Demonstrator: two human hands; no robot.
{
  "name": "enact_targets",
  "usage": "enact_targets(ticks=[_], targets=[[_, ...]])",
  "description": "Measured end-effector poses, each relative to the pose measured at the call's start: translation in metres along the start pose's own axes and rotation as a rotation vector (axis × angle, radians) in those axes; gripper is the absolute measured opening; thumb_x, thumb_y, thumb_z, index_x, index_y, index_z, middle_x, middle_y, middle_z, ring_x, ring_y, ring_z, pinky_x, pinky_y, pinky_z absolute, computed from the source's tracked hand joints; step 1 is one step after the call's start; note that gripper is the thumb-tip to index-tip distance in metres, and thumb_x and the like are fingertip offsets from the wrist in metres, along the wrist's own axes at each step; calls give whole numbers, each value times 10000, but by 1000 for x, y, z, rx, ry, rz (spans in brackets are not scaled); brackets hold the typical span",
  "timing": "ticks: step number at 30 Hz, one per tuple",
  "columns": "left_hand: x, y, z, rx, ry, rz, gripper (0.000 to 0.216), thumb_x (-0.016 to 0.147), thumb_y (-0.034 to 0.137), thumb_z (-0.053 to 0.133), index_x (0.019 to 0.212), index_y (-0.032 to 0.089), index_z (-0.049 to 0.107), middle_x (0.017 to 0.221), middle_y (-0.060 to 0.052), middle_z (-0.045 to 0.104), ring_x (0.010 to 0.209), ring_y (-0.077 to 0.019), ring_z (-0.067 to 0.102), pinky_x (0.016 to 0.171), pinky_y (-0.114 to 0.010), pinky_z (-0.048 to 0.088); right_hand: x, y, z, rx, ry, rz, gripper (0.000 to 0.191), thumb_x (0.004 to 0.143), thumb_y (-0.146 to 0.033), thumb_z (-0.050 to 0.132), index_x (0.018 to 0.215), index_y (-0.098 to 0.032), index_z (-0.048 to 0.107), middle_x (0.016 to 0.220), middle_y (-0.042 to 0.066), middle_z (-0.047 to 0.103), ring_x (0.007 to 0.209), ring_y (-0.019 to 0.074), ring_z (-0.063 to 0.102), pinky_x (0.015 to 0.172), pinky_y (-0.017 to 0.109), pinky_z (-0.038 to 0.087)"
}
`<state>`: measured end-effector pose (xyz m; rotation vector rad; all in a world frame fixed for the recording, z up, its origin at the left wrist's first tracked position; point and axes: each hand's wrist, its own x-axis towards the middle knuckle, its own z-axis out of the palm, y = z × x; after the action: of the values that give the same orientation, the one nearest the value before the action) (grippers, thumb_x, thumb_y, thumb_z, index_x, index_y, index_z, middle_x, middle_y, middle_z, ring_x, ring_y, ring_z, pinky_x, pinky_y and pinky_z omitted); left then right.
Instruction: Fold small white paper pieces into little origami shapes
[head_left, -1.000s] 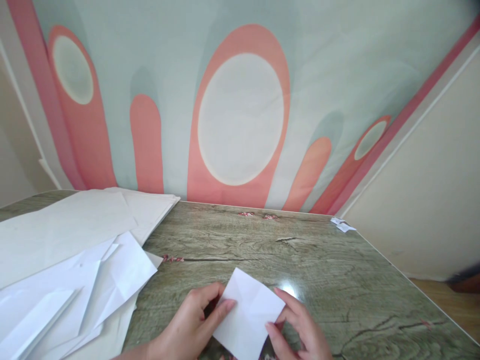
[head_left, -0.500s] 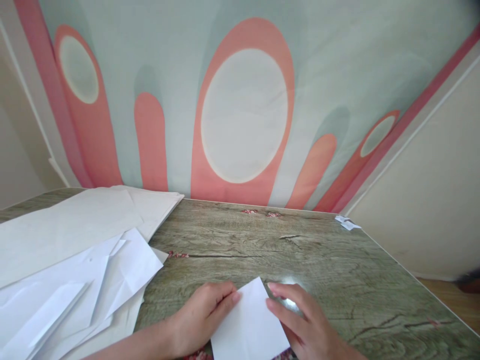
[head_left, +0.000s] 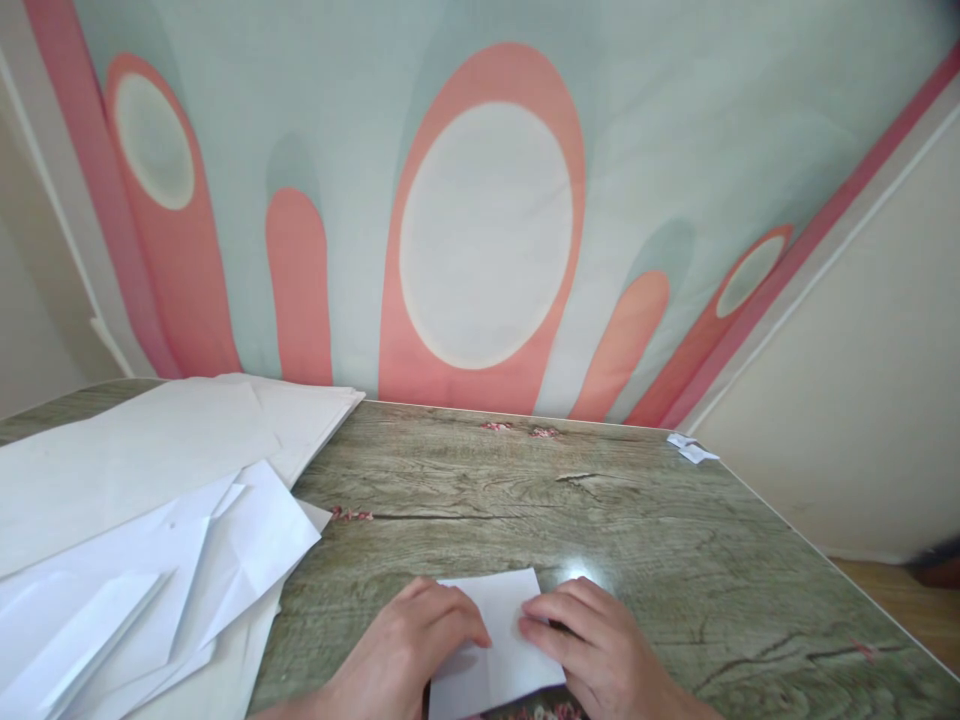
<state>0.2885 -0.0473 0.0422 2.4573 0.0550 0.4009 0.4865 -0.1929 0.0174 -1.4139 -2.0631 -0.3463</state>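
Note:
A small square sheet of white paper [head_left: 504,640] lies between my hands near the front of the table, with a faint crease running up it. My left hand [head_left: 420,645] covers its left side, fingers curled over the top surface; the thumb is hidden. On the opposite edge, my right hand [head_left: 600,640] grips the paper with its fingertips on top and its thumb out of sight. Both hands are closed on the same sheet.
A stack of large white sheets [head_left: 135,440] covers the table's left side, with loose folded papers [head_left: 255,540] on top. Small paper scraps [head_left: 694,450] lie at the far right edge of the wood-patterned table [head_left: 585,520]. A painted wall [head_left: 352,200] stands behind.
The paper has turned so its top edge is nearly level. My left hand has moved further over it, and my right fingers have come in from beside its edge onto it.

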Motion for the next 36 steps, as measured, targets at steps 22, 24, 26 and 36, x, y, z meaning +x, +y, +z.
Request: enact_targets(ticks=[22,24,26,36], targets=[[4,-22,9,-67,141,-64,245,843,111,509,1017,231,634,992,-21,667,929,-168,600,852,-266,451,-8,1,5,325,61,313,260,842,-54,493,1014,-193,631,875,66,660,776,185,592,688,305,477],[6,-22,8,-124,153,-139,180,864,147,494,941,210,644,922,-23,657,859,-158,603,792,-243,459,-8,-1,5,416,109,421,205,868,-97,498,969,-198,644,861,59,658,790,178,606,699,279,483],[7,-22,8,-152,135,-229,162,879,188,486,845,190,644,817,-12,641,759,-147,593,708,-222,456,-8,-2,5,479,124,529,160,884,-156,501,896,-197,655,818,47,652,755,172,608,681,262,480],[6,-23,8,-238,166,-317,153,884,259,484,835,192,613,792,-5,627,726,-157,572,678,-240,454,-5,-9,6,459,113,571,89,825,-216,596,899,-210,646,855,39,646,819,196,585,722,289,470]])
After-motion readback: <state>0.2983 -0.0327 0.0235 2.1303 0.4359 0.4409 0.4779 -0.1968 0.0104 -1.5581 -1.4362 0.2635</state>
